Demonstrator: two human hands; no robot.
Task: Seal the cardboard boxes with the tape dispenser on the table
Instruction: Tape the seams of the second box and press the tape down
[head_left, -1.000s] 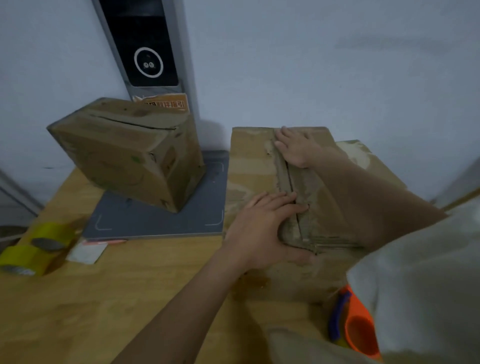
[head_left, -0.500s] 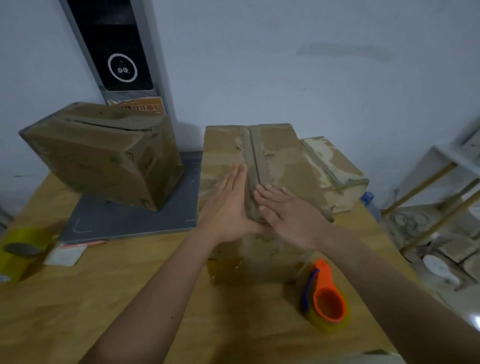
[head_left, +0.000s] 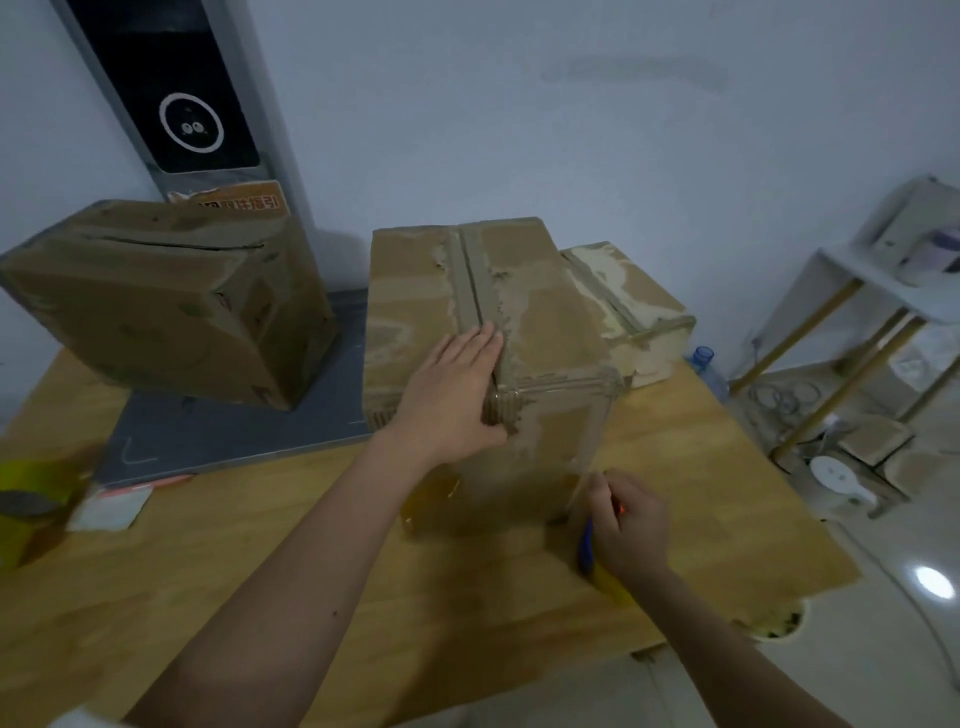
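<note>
- Left hand lies flat, fingers together, on the centre box.
- Right hand, lower right, curls round the tape dispenser beside that box on the table.

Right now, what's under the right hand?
The right hand covers the tape dispenser on the table; only its blue edge and yellow tape show, the rest hidden.

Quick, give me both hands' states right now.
Left hand: open, fingers flat, pressing on the middle cardboard box.
Right hand: closed around the tape dispenser.
</note>
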